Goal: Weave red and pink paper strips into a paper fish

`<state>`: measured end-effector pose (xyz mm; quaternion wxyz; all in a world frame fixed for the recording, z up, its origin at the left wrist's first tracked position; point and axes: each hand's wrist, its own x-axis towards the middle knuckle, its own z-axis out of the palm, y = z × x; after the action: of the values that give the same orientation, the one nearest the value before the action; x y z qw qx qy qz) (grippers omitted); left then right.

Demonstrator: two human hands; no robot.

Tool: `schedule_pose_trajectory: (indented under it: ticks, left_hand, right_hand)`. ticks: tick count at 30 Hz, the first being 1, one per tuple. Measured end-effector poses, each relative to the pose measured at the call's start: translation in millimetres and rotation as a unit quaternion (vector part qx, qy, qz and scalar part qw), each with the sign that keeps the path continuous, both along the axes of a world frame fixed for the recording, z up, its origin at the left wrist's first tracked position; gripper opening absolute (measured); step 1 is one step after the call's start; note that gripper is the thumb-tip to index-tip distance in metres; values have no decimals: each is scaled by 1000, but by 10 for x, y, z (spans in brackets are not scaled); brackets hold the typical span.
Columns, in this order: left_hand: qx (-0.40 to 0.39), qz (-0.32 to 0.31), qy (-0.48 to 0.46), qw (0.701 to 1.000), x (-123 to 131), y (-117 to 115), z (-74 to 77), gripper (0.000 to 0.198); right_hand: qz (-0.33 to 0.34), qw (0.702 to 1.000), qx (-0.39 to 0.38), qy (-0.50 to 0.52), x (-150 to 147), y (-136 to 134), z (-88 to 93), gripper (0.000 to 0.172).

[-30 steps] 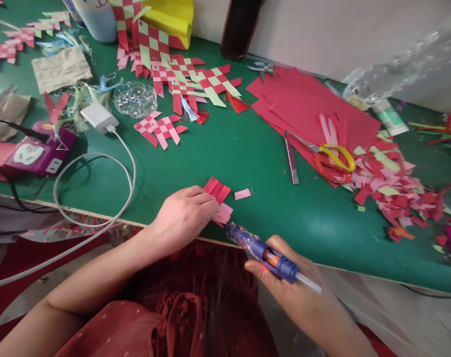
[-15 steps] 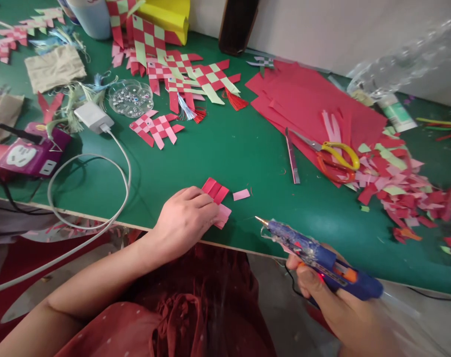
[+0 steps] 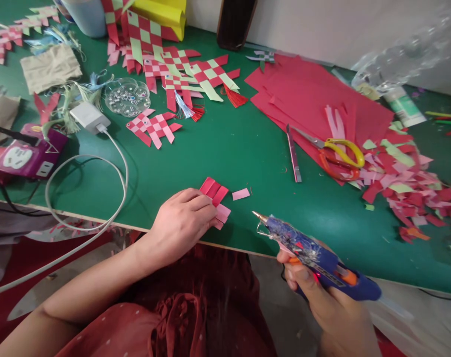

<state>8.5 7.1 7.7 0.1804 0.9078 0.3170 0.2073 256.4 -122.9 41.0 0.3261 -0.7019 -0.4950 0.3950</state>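
My left hand (image 3: 186, 218) is closed over a small woven piece of red and pink paper strips (image 3: 215, 192) by the table's front edge; the fingers hide its left side. In my right hand (image 3: 314, 285) is a blue hot glue gun (image 3: 303, 250), gripped round its handle, with a red light glowing on its side. The gun's metal nozzle points left toward the woven paper, apart from it. A loose pink paper scrap (image 3: 241, 194) lies just right of the woven piece.
Scissors (image 3: 342, 153) and a purple craft knife (image 3: 293, 153) lie beside red paper sheets (image 3: 314, 99) and a heap of paper scraps (image 3: 415, 183). Woven paper fish (image 3: 154, 126), a bead case (image 3: 127, 96), a white charger (image 3: 89, 117) with its looped cable, and a purple power socket (image 3: 30, 151) stand leftward.
The glue gun in my right hand has shifted very slightly left. My left hand stays on the woven paper, and the view has turned a little.
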Motion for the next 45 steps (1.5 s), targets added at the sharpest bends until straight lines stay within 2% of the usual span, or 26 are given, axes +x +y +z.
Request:
schedule_pose_trajectory:
  ticks: [9,15,20,23,31,40,45]
  left_hand:
    - [11,17,39,999,33,-45,-17,23]
    - [4,26,44,999,35,-78,-39,21]
    - [42,5,25,999,-26,-117,-52,20]
    - [66,-10,31,997,-111,-150,-55,27]
    - [111,-50,102,987,-280,-245,-113,64]
    - [88,-66,112,988,-275,-178,-53,64]
    - [66,-92,118,987,-302,-110,-12,62]
  right_hand:
    - [24,999,35,-32,47,-19,-67,18]
    - [-21,998,42,-31,0,-1,-41,22]
    - [-17,998,47,-27,-7,-1,-21,24]
    - [-19,999,38,-26,-7,-14,-15,25]
    - [-48,998,25,-30,-36,28,-7,26]
    - [10,998,45,-34,103,66,-93,21]
    - [37,997,60,-44,57,82,-101,20]
